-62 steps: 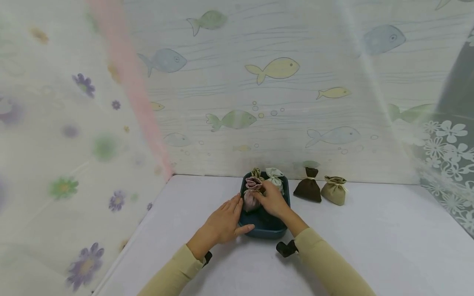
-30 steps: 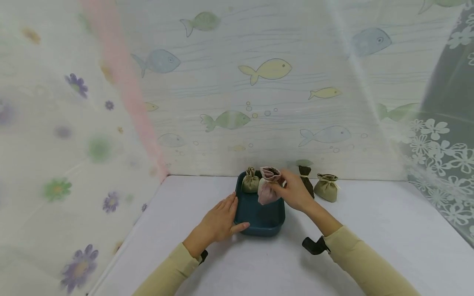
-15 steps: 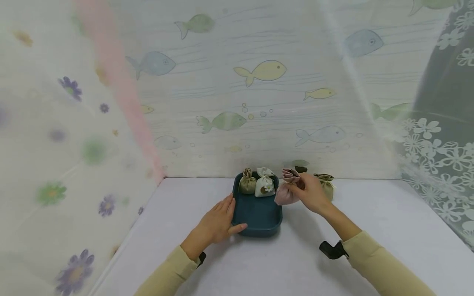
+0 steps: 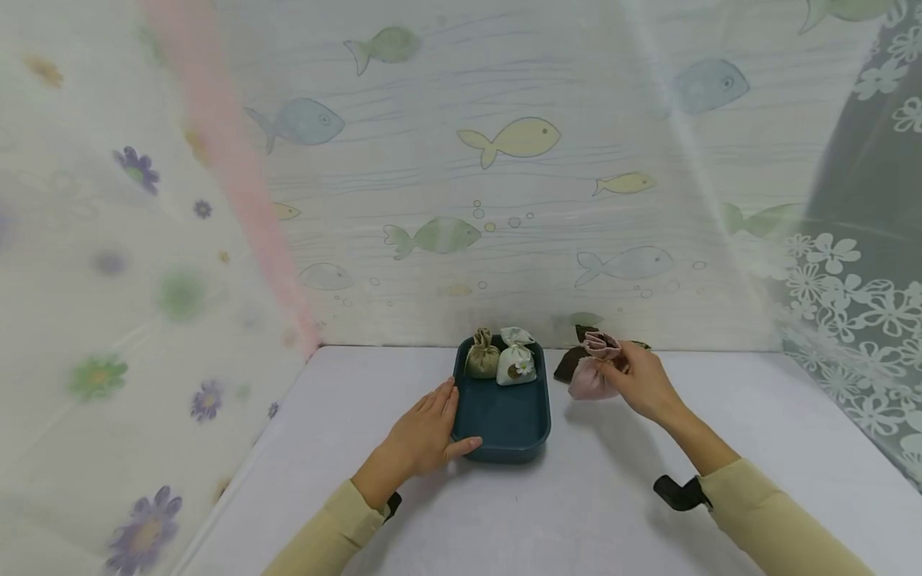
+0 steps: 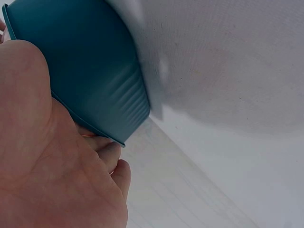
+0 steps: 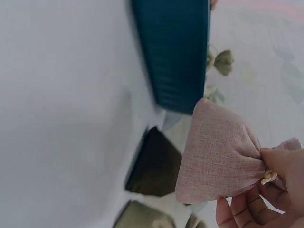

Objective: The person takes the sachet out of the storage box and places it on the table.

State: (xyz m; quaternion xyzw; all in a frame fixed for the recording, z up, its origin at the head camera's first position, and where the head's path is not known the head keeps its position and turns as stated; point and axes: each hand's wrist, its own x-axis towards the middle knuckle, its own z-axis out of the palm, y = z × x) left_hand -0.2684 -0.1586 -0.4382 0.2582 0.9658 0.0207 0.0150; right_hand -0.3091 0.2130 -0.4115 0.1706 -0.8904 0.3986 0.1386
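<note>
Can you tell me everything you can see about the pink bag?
The pink bag looks like soft woven cloth, dusty pink, with a plump body, a gathered neck with a pale yellow cord, and a ruffled top. The right hand pinches it near the neck, holding it up off the table, top end up. It is right of the blue tray, in front of the brown bag. Its contents are hidden.

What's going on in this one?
A person's right hand holds a pink pouch by its gathered neck, over the white table just right of a blue tray. The left hand rests against the tray's left side. Inside the tray, at its far end, are a green pouch and a white pouch. A brown pouch and an olive pouch are on the table, partly hidden in the head view.
</note>
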